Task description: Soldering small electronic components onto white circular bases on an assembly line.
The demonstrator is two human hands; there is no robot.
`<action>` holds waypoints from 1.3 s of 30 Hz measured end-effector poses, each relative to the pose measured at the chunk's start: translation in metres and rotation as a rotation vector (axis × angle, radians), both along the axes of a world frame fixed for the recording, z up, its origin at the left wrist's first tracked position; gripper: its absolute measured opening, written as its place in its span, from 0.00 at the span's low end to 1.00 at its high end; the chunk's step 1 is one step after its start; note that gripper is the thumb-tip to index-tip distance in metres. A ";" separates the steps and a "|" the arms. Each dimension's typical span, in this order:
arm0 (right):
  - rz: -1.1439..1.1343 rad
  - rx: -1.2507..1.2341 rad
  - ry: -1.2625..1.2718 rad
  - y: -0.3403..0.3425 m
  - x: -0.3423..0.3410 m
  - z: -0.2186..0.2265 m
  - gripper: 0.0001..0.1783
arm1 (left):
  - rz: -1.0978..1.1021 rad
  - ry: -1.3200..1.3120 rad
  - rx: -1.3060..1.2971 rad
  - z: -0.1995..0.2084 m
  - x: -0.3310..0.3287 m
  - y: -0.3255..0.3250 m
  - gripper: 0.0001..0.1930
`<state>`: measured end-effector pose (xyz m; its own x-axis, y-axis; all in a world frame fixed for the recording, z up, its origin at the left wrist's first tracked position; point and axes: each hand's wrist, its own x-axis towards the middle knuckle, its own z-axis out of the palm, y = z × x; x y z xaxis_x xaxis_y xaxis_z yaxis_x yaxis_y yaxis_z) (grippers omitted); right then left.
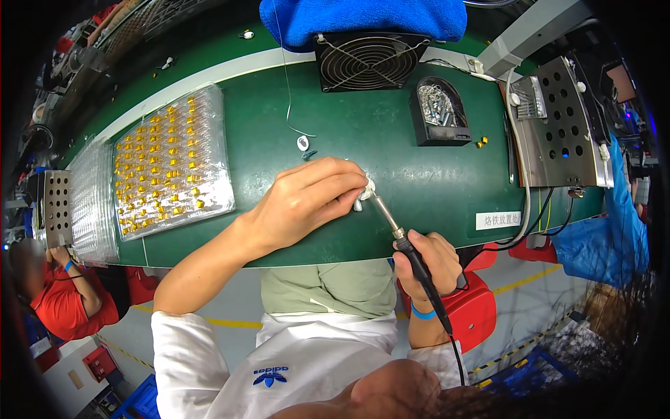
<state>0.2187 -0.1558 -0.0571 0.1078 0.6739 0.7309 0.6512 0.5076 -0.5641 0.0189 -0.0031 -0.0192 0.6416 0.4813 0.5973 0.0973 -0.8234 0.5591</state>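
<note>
- Near centre, towards two o'clock: a small white part (368, 191), pinched by the left hand (307, 199).
- At four o'clock: the right hand (436, 262), closed round a slim, metal-shafted, black-handled soldering iron (419, 271).

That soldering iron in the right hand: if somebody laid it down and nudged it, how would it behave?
The soldering iron seems stiff, given its straight metal shaft. Its slim, rounded-looking handle might roll. The black cord trailing from its end would probably drag and limit that.
</note>
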 end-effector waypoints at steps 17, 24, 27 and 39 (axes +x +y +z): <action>-0.325 -0.193 -0.255 0.045 0.021 0.041 0.26 | 0.188 0.026 -0.071 0.068 -0.067 0.032 0.10; -0.114 -0.150 0.112 0.028 -0.020 0.022 0.27 | 0.417 0.162 -0.306 0.067 -0.123 0.202 0.13; -0.087 -0.126 0.067 0.029 -0.024 0.014 0.28 | 0.687 0.505 0.086 0.030 -0.174 0.268 0.19; -0.068 -0.045 0.087 0.018 -0.018 0.007 0.24 | 0.656 0.473 0.170 0.039 -0.163 0.235 0.09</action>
<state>0.2007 -0.1379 -0.0502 0.2157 0.6952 0.6857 0.6307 0.4369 -0.6414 -0.1442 0.2315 0.0194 0.4635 0.7731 0.4331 0.7818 -0.5868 0.2108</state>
